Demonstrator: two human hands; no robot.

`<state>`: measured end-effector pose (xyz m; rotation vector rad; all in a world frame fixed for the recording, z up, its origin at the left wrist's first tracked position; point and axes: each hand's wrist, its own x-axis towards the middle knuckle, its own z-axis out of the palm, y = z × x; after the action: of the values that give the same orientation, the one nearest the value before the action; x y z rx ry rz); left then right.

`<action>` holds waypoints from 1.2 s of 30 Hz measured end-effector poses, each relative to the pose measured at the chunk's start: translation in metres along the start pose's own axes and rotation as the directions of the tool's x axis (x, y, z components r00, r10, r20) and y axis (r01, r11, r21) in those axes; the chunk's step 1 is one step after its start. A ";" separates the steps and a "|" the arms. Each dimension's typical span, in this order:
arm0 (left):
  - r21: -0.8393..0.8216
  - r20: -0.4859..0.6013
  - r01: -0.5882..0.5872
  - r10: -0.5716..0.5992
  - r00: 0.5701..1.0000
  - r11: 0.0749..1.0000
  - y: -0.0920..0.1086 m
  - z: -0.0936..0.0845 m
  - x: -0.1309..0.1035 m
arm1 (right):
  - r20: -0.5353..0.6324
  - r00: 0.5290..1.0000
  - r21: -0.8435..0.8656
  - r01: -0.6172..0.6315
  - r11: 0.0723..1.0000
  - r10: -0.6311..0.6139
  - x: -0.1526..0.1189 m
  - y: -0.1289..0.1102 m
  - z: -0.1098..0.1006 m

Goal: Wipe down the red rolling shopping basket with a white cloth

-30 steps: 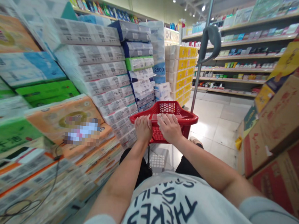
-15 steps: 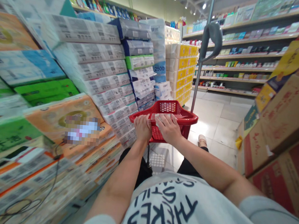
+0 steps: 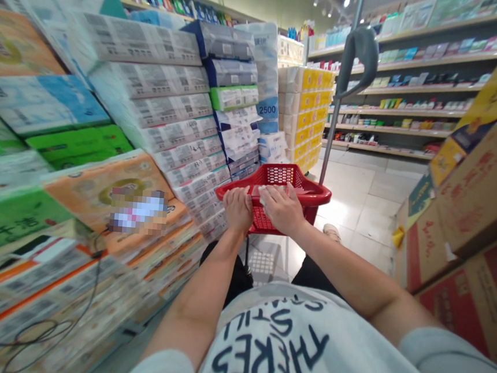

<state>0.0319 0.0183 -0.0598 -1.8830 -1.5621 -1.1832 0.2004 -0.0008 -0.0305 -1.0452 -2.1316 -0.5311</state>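
Observation:
A red plastic shopping cart (image 3: 274,226) with a perforated basket stands in front of me at waist height. My left hand (image 3: 238,209) is closed around the left part of its near rim. Beside it, my right hand (image 3: 283,208) lies over the middle of the same rim, fingers bent over the edge. Something small and whitish shows at its fingertips, too indistinct to name. Past the right hand, a pale reddish flat area is visible at the basket's top. An upright metal pole (image 3: 332,136) with a grey loop handle (image 3: 360,63) rises just beyond the basket's right side.
Stacked tissue packs (image 3: 168,110) line the left side closely. A blurred lit screen (image 3: 137,213) and a black cable (image 3: 44,331) lie on the nearer packs. Cardboard boxes (image 3: 483,189) stand at the right. Tiled floor (image 3: 361,190) leads to stocked shelves (image 3: 412,108).
The view has shifted slightly, and the pole appears a little farther right. My foot on the right has moved partly behind my arm. Both hands keep their places on the cart's rim.

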 end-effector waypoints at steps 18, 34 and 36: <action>0.007 -0.014 -0.011 0.011 1.000 1.000 0.008 0.001 0.000 | 0.002 0.974 -0.011 -0.228 0.974 0.228 0.013 0.008 -0.002; 0.015 -0.022 0.006 -0.006 1.000 1.000 0.002 0.002 0.001 | -0.009 0.985 0.040 -0.172 0.984 0.172 0.013 -0.004 0.003; 0.016 -0.021 0.003 -0.003 1.000 1.000 0.002 0.001 0.000 | -0.014 0.994 0.023 -0.105 0.994 0.105 0.007 -0.004 0.003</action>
<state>0.0338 0.0192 -0.0599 -1.8534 -1.5595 -1.1844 0.1928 0.0024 -0.0272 -1.1308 -2.0520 -0.4626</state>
